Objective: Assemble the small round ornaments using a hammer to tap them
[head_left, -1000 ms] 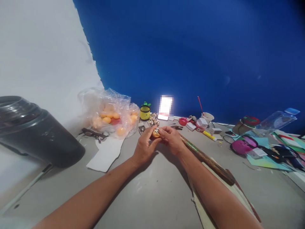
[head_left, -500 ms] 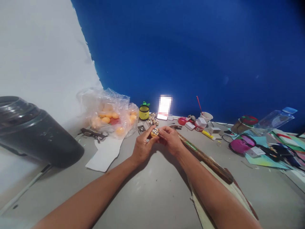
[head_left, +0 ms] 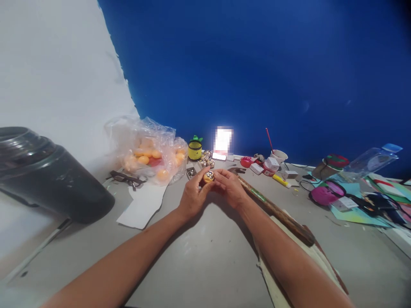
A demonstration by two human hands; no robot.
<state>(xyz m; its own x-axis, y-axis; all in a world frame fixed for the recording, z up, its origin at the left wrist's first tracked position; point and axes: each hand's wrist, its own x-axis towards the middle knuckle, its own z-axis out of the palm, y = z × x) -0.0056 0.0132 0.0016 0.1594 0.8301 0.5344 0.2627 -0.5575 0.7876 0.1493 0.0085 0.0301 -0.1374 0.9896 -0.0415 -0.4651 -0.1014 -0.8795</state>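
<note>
- Bench (head_left: 205, 256), pale grey, lies beneath both hands.
- Dark bottle (head_left: 61, 184) leans far out to the left of the left hand.
- Clear plastic bag (head_left: 157, 130) of orange balls (head_left: 162, 175) sits beyond the left hand, off to its left.
- Hammer (head_left: 282, 218), wooden-handled, runs beside the right hand and forearm.
- Left hand (head_left: 192, 194) is narrowed around one shiny ball, fingers and thumb curled about it.
- Right hand (head_left: 231, 186) is pinched in close, its fingertips at the ball's right side; whether it grips anything small, I cannot tell.
- Studded balls (head_left: 206, 162) cluster just beyond the hands.
- Small box (head_left: 187, 172) stands just past the left hand.
- Shiny ball (head_left: 209, 176), golden below and silvery on top, is between the hands; close two-handed work on its surface seems under way, calling for a steady left hold and light right fingertips.
- Silvery bits (head_left: 192, 173) lie in that box.
</note>
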